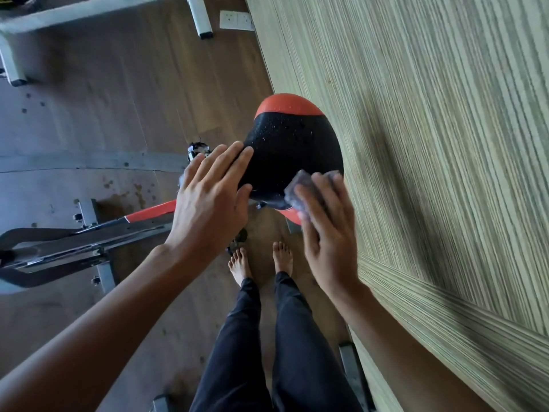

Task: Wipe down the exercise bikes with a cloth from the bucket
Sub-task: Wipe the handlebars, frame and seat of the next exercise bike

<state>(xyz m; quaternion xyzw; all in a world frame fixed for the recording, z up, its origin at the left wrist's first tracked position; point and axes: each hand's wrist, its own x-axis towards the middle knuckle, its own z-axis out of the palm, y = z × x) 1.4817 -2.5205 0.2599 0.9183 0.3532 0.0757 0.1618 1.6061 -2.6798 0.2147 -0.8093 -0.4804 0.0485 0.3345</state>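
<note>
- Cloth lies on the wet saddle, pressed under our right hand's flat fingers
- Our left hand rests flat on the saddle's edge
- Striped wall close right, bike frame left

The single head-worn camera looks steeply down from close above the bike saddle, its wide, tilted frame taking in the left hand, right hand, legs, bare feet, floor and striped wall.
</note>
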